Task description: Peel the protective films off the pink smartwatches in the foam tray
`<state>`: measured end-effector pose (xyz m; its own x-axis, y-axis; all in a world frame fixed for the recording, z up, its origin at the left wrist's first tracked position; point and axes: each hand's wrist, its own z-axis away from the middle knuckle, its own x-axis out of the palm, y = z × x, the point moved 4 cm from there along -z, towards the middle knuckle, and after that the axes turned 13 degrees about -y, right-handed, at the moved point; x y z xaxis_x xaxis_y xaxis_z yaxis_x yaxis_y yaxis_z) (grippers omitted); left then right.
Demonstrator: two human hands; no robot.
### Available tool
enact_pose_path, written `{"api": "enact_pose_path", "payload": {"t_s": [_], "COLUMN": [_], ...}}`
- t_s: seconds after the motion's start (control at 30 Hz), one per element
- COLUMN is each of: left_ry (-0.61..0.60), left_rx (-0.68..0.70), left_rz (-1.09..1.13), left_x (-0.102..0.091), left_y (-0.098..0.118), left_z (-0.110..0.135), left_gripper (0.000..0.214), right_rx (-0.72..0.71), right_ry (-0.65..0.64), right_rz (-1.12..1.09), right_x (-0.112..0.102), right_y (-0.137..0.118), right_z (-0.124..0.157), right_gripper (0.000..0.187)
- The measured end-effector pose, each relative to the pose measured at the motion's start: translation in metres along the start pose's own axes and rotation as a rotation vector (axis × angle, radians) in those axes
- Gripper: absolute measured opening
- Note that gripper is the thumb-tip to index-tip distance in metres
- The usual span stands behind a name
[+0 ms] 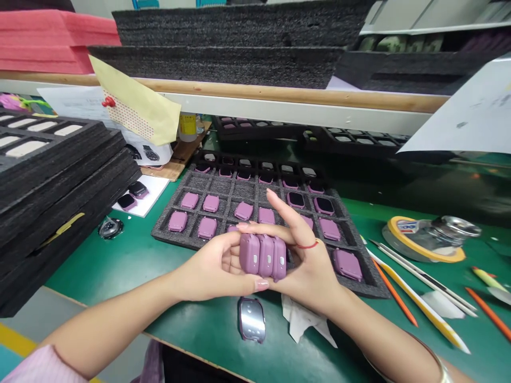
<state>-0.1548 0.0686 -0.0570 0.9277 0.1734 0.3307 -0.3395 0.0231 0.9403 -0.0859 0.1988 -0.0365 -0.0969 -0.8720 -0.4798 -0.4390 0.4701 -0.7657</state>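
Your left hand and right hand clasp 3 purple watch cases side by side near the foam tray. Uneven pressure could squeeze 1 loose; a drop would risk scratching it and the mirror-faced watch nearby.

I can barely read anything here. A label inside the tape roll on the bench seems to begin "18", its last character unclear to me. Lettering on the bottle's yellow label and the hanging white sheet at right is too blurred to make out.
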Motion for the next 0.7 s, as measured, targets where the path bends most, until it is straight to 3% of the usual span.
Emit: {"api": "enact_pose_path", "payload": {"t_s": [0.27,0.7], "left_ry": [0.0,0.101], "left_rx": [0.06,-0.003], "left_rz": [-0.092,-0.177], "left_x": [-0.0031,-0.0011], "left_y": [0.002,0.0007], "left_z": [0.0002,0.0001], "left_gripper": [0.044,0.036], "right_rx": [-0.049,-0.065], "right_ry": [0.008,-0.052], "right_rz": [0.078,0.163], "right_x": [0.0035,0.0082], "right_y": [-0.0013,-0.0061], "right_z": [0.0001,0.0021], "right_gripper": [0.104,0.1]}}
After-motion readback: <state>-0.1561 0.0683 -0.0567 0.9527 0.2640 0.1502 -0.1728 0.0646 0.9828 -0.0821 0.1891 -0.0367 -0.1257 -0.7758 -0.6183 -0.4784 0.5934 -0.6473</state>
